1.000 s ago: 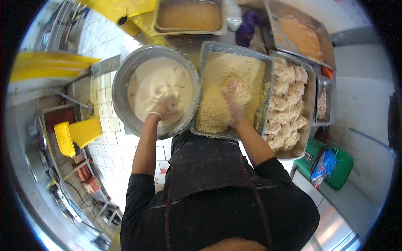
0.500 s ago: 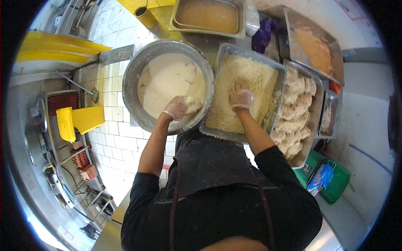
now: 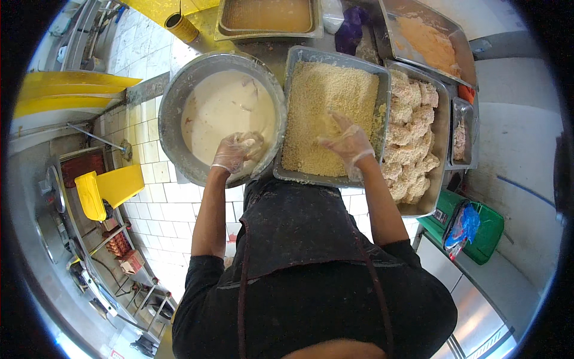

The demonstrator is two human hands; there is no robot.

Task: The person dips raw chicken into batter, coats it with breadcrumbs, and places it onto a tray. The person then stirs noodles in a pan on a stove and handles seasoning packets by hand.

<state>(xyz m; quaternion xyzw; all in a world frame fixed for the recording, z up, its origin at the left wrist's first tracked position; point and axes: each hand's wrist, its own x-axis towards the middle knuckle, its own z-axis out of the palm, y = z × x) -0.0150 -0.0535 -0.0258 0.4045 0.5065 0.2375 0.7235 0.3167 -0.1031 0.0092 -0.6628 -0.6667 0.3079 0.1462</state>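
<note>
My left hand (image 3: pixel 233 152), in a clear plastic glove, hovers over the near right part of a round grey tub (image 3: pixel 171 146) of creamy batter (image 3: pixel 221 107). Its fingers are curled together and caked with pale coating; what they hold, if anything, is hidden. To the right, my right hand (image 3: pixel 350 143), also gloved, is open above a grey rectangular tray (image 3: pixel 335 57) of yellowish breadcrumbs (image 3: pixel 326 87). The thumb and fingers are spread, with nothing between them. Lumpy pieces show at the batter's surface.
A metal pan at the right holds several breaded pieces (image 3: pixel 409 137). Beyond are a pan of orange powder (image 3: pixel 433 45), a small metal container (image 3: pixel 459 131) and a pan of brownish liquid (image 3: pixel 269 15). A green bin (image 3: pixel 487 233) and a yellow bin (image 3: pixel 110 188) flank me.
My right hand has lifted off the breadcrumbs and turned, fingers spreading. My left hand stays over the batter, slightly shifted. The whole view has shifted a little.
</note>
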